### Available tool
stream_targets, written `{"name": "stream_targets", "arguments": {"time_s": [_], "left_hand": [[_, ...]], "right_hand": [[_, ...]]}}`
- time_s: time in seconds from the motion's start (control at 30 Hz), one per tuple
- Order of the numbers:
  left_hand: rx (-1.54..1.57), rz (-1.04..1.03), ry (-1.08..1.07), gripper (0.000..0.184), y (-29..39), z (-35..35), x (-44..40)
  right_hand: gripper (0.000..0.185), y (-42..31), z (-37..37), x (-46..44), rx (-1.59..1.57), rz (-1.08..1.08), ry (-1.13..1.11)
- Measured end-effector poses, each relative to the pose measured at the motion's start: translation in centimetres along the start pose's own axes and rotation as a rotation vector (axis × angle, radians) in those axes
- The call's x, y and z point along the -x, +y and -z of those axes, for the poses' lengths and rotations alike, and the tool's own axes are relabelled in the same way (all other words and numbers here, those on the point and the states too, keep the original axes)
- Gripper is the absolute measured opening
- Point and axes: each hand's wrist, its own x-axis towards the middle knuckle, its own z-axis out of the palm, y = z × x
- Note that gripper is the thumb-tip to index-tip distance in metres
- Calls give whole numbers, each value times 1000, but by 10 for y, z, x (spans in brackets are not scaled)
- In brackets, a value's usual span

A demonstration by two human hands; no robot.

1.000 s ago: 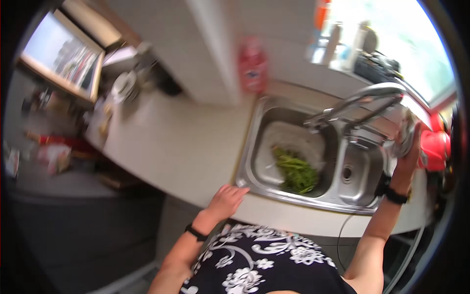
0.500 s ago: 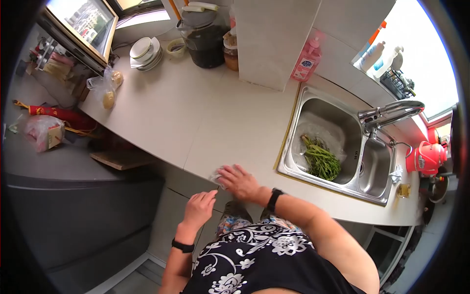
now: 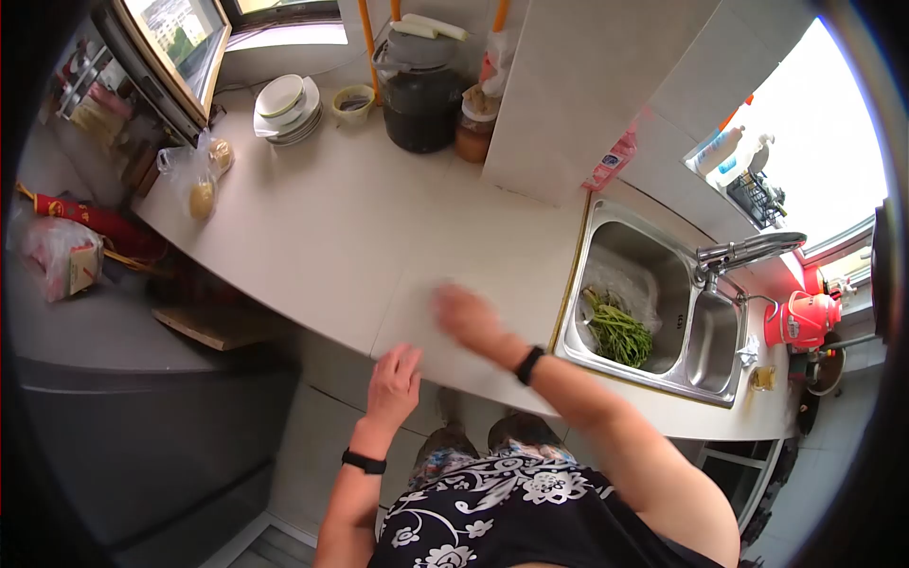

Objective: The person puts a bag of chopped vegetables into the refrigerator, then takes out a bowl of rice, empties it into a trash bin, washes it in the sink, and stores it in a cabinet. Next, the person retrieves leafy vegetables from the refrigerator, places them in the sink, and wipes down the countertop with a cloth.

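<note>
My right hand (image 3: pixel 467 317) is over the pale countertop (image 3: pixel 312 241), smeared by motion, so its fingers and anything under them are hidden. My left hand (image 3: pixel 393 386) is at the counter's front edge, fingers loosely stretched and nothing visible in them. Each wrist wears a black band. To the right of my right hand is the steel sink (image 3: pixel 579 348), where a bunch of green leafy stalks (image 3: pixel 620 331) lies on clear plastic in the larger basin.
Stacked plates (image 3: pixel 289 109), a small bowl (image 3: pixel 353 104), a dark pot (image 3: pixel 419 118) and a jar (image 3: pixel 475 128) stand along the back. Bagged round items (image 3: pixel 201 194) lie at the left end. A faucet (image 3: pixel 748 251) and red kettle (image 3: pixel 805 319) are at right.
My right hand has moved from the counter's front edge farther onto the countertop; the whitish crumpled thing at its fingers no longer shows. My left hand has shifted slightly, its fingers less curled.
</note>
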Motion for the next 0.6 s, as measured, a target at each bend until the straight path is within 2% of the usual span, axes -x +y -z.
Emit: {"name": "stream_targets", "arguments": {"time_s": [0.03,0.07,0.1,0.17,0.27,0.3,0.33,0.37,0.4,0.43,0.5,0.53,0.57,0.6], "left_hand": [[-27,-19,98,36,-14,-13,-15],[-51,-39,192,37,-24,-20,-29],[-47,-48,188,37,-30,-21,-40],[-84,75,273,40,-38,-25,-54],[-166,134,279,41,-47,-41,-59],[-234,136,317,41,-49,-45,-62],[-223,134,324,41,-52,-46,-66],[-249,134,328,41,-51,-47,-67],[-277,142,323,41,-49,-48,-63],[-273,154,319,41,-49,-48,-60],[-279,133,304,38,-50,-45,-63],[-282,128,302,38,-50,-44,-64],[-280,128,302,37,-51,-45,-64],[-277,129,303,36,-51,-45,-65]], "right_hand": [[38,-33,4,-15,38,252,-17],[41,-53,-6,-16,57,235,-107],[41,-41,-3,-23,62,226,-103],[45,-3,12,-38,-24,169,-45],[46,123,51,-14,226,-171,167],[45,175,60,12,403,-295,249],[39,211,87,35,379,-490,230],[34,211,115,36,335,-581,293],[32,202,132,28,212,-832,335],[32,206,120,20,215,-829,322],[32,219,72,-11,-290,-537,639],[31,200,39,-45,-720,-451,672],[31,157,47,-76,10,-150,389],[31,106,50,-105,-141,-193,258]]}}
